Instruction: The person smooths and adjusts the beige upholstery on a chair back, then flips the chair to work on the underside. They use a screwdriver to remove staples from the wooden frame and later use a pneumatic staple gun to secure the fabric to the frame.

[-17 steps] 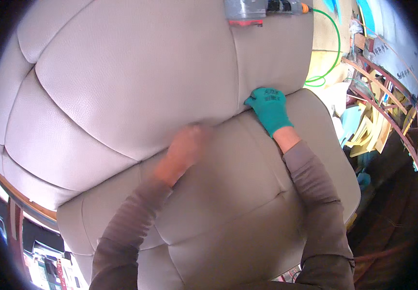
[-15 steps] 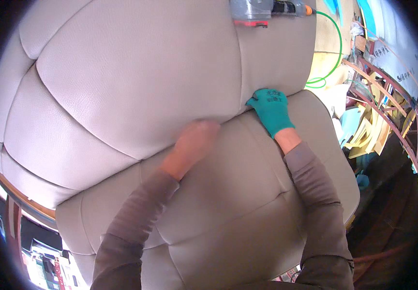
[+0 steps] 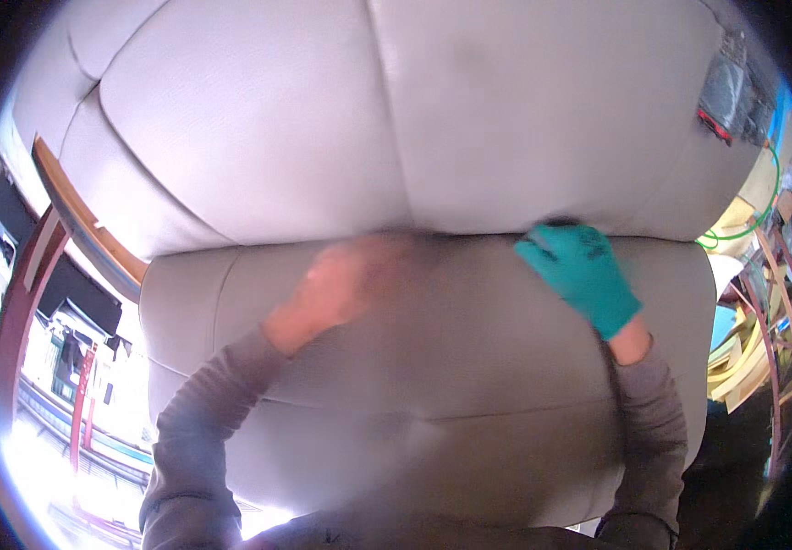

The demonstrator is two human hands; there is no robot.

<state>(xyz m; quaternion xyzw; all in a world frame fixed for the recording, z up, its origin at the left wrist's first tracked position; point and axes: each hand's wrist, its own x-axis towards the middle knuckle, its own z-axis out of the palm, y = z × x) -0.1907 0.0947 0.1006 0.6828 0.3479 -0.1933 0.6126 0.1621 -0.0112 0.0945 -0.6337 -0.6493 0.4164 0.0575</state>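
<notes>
A padded grey-beige seat (image 3: pixel 469 367) and a matching backrest (image 3: pixel 258 119) fill most of the view, meeting in a long crease. My bare left hand (image 3: pixel 346 284) is over the seat at this crease, left of the middle; motion smears its fingers, so their pose is unclear. In a teal glove, my right hand (image 3: pixel 584 275) lies at the crease farther right. Its fingers look curled in against the edge, beside a small dark gap, and whatever is in them is hidden.
A clear plastic tool body with a red edge (image 3: pixel 721 101) rests on the backrest at far right, with a green hose (image 3: pixel 775 188) nearby. Wooden frames and yellow foam scraps (image 3: pixel 742 371) are piled on the right. A curved wooden rail (image 3: pixel 84 215) stands at left.
The view has turned and shifted right, so the crease now runs nearly level and the tool appears farther right. Both hands stay at the crease; the left one is blurred in both frames.
</notes>
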